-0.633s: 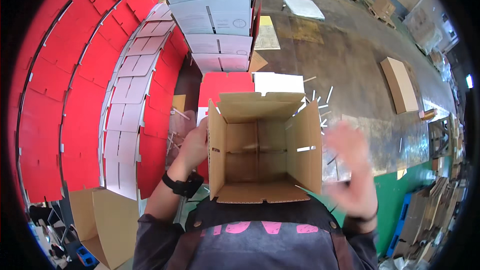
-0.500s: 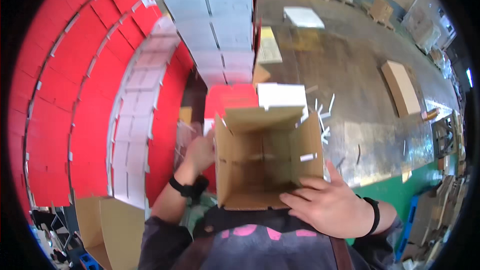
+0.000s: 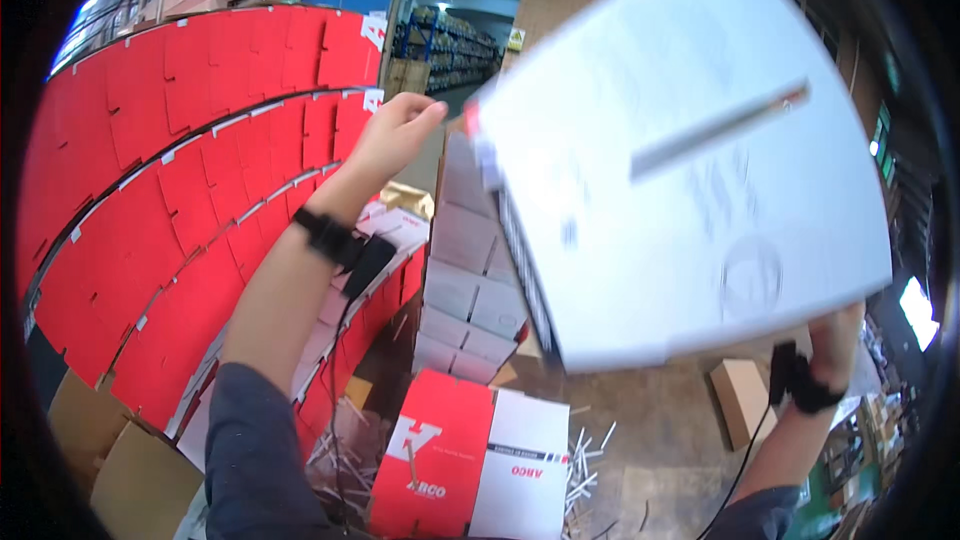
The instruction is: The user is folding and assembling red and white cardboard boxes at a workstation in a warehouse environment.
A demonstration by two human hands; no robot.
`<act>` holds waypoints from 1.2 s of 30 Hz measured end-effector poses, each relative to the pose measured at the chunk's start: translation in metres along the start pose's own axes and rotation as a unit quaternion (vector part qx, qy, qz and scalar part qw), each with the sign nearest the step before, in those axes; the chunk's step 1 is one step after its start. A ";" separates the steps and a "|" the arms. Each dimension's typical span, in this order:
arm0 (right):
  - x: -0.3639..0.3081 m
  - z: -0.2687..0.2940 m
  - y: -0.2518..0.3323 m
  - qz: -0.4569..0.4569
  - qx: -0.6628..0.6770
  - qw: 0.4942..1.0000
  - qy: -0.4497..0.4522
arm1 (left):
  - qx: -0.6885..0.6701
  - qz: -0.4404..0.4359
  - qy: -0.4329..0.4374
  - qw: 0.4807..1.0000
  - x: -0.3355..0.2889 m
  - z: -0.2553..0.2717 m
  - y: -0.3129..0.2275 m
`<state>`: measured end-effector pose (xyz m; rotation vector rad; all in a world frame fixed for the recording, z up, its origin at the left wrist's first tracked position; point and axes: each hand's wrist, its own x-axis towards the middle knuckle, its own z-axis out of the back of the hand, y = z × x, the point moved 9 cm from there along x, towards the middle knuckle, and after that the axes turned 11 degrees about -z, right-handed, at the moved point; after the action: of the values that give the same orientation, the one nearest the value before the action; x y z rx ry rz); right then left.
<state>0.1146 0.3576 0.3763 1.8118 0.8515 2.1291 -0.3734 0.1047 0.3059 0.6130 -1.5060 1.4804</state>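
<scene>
One carton [image 3: 680, 200], now higher, between one left hand [image 3: 400, 135], one right hand [image 3: 838, 338]

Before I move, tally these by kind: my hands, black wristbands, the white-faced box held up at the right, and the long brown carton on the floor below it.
Hands, left and right: 2
Black wristbands: 2
White-faced box: 1
Long brown carton: 1
Total: 6
</scene>
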 end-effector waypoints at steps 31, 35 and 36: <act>0.073 -0.241 -0.131 -0.124 0.120 0.977 0.124 | -0.107 0.181 -0.026 0.977 -0.067 0.023 0.050; -0.211 -0.192 -0.246 -0.126 -0.235 0.764 0.587 | -0.044 0.283 0.271 0.919 -0.292 -0.011 0.102; -0.288 -0.158 -0.278 -0.307 -0.282 0.668 0.616 | 0.059 0.320 0.346 0.880 -0.360 -0.016 0.104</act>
<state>-0.0294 0.3887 -0.0278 -0.4124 0.6558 2.4312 -0.2901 0.0492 -0.0552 -0.3971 -1.0707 2.0070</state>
